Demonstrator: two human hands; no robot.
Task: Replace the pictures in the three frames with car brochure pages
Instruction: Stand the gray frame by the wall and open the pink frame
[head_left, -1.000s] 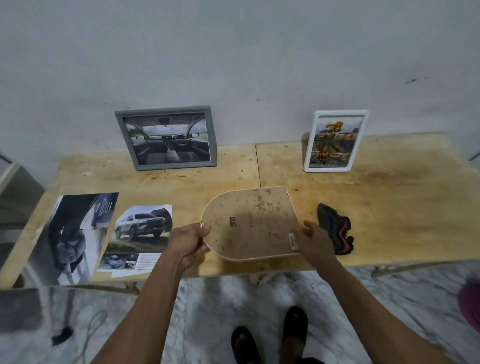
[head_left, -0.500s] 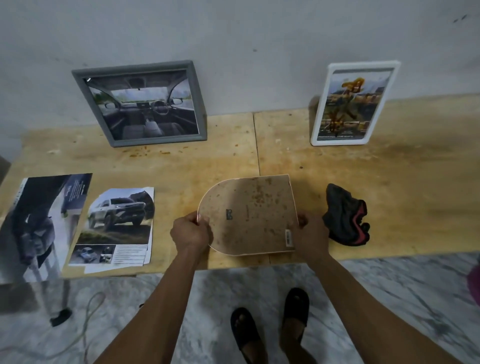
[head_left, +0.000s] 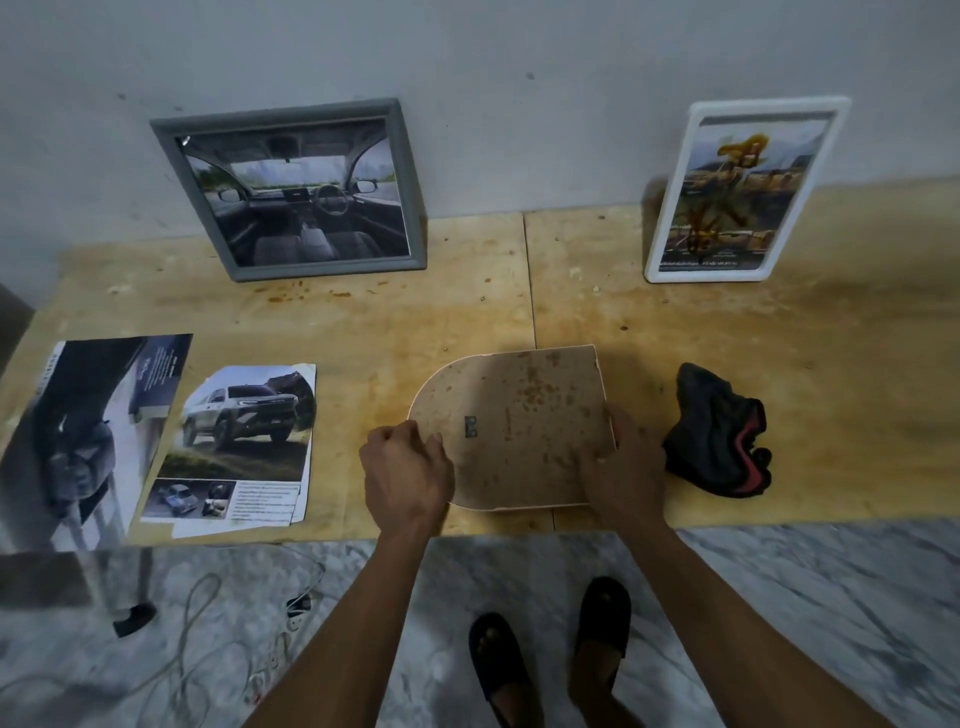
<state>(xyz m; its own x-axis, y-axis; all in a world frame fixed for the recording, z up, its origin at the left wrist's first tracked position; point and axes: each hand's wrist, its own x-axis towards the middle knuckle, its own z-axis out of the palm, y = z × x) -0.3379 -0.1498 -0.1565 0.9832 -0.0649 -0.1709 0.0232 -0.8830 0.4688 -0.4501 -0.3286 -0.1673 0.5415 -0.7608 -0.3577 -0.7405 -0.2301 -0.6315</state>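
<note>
- Arched frame: face down at the table's front edge, brown backing up.
- Left hand: fingers curled, gripping its rounded left edge.
- Right hand: grips its straight right edge.
- Brochure page: flat, left of the frame.
- Dark cloth: just right.

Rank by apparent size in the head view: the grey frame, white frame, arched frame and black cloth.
1. grey frame, largest.
2. and 3. arched frame and white frame look alike; the arched one lies nearer the camera, so I won't rank them.
4. black cloth, smallest.
</note>
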